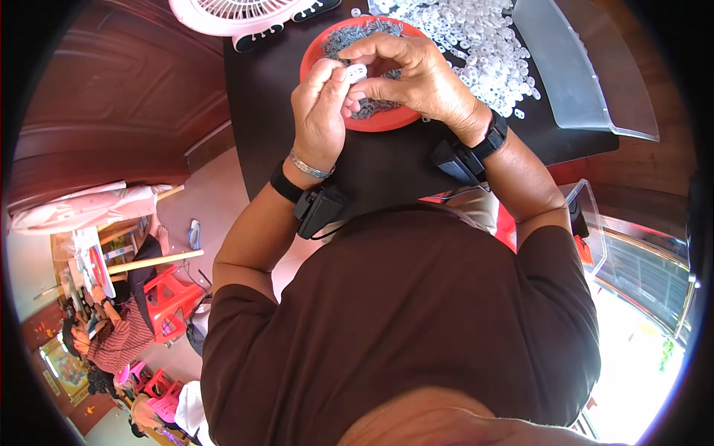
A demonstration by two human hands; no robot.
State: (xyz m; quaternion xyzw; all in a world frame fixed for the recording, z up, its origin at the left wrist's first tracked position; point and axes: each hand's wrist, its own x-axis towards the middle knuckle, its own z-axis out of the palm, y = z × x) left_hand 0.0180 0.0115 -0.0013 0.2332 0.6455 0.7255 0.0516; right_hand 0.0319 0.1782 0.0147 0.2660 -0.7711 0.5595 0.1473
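My left hand [321,111] pinches a small white oval plastic piece with slots [358,73] between thumb and fingers. Curved around that piece from the other side is my right hand [420,78]. Its thumb lies close under the piece, while a gap shows between its index finger and thumb. Both hands are over a round red tray [311,56], which holds many small grey screw-like pieces [364,31]. Whether a grey piece sits at my fingertips is too small to tell.
A heap of white plastic pieces [487,56] spreads over the dark table [379,167], right of the tray. Farther right stands a translucent plastic bin [554,74]. A pink fan [242,16] is at the far left. Another person [123,334] sits near red stools [171,301].
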